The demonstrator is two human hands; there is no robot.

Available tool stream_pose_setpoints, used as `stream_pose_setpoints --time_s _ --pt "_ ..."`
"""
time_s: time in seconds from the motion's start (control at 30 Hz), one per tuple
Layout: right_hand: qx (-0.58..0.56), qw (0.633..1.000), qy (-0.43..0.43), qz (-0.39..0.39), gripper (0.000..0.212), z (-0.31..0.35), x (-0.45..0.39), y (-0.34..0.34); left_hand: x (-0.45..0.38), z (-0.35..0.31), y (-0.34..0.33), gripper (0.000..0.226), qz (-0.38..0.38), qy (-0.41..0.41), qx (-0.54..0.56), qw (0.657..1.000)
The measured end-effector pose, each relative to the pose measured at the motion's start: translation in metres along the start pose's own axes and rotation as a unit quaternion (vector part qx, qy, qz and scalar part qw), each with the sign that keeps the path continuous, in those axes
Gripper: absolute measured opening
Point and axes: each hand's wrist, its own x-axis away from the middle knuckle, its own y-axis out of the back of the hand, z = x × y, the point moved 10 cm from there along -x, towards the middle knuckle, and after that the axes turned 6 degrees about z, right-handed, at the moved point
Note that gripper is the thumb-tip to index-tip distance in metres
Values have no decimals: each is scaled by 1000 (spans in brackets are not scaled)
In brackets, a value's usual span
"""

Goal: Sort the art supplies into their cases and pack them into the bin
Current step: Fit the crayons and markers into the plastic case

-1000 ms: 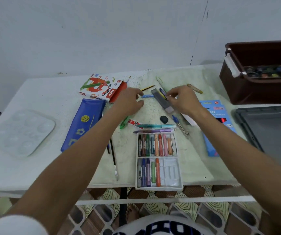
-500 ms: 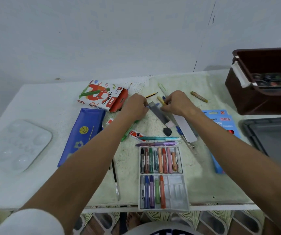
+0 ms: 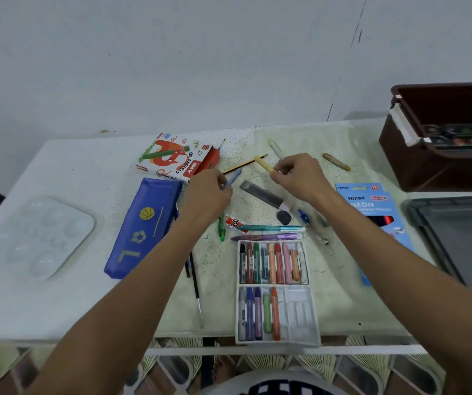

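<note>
The left hand (image 3: 207, 193) is held above the table (image 3: 43, 309), fingers curled around a light blue crayon (image 3: 233, 178) whose free end points up and to the right. The right hand (image 3: 300, 178) pinches a pale yellow crayon (image 3: 263, 164) between thumb and fingertips, with the stick angled up and to the left. A grey flat case (image 3: 261, 193) lies on the table below and between the two hands, and a black eraser (image 3: 283, 217) sits just beside its lower end. The open crayon tray (image 3: 300, 309) rests near the front table edge: upper row full, lower row holding five sticks at the left. The blue pencil pouch (image 3: 143, 226) lies left of the left forearm. The brown bin (image 3: 417, 163) stands at the far right.
</note>
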Motion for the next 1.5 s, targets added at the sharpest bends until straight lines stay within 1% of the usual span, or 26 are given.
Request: stream_pose_setpoints --time_s 0.1,0.2,0.33,0.47,0.57,0.67,0.77,0.87,0.97,1.1,1.2,1.27,1.4,1.5 --pt "-12 1000 24 -15 16 7 26 4 33 -2 -1 17 7 10 51 999" --pt "8 999 40 -32 16 6 46 6 64 -4 -9 15 16 11 64 998" --pt "58 997 49 7 13 7 59 -8 86 -4 -21 19 22 31 69 997" --pt "73 995 62 29 12 8 74 -15 100 -6 -19 18 5 48 87 995" --pt "100 992 56 59 11 -2 84 -24 112 -8 -27 17 20 57 87 994" --pt "103 991 43 73 21 -8 89 -25 122 -10 -33 16 25 60 82 994" --pt "83 994 36 63 24 -5 99 -17 129 -13 -33 15 24 63 102 993" --pt "17 998 22 56 21 -7 129 -13 145 -16 -34 15 28 63 116 991" --pt "-44 998 10 50 16 -9 172 -12 173 -23 -44 13 63 45 129 989" --pt "-80 996 -4 47 12 -18 217 -15 204 -32 -57 16 102 21 138 985" --pt "-86 994 -24 59 16 -31 234 -30 213 -33 -63 20 117 14 134 984" --pt "-82 994 -30 60 14 -33 239 -37 214 -35 -64 21 120 4 130 984" --pt "-79 995 -23 64 15 -27 239 -40 215 -43 -63 23 123 -18 130 984" --pt "-58 995 -14 81 15 -24 236 -41 214 -44 -65 20 135 -21 126 983"
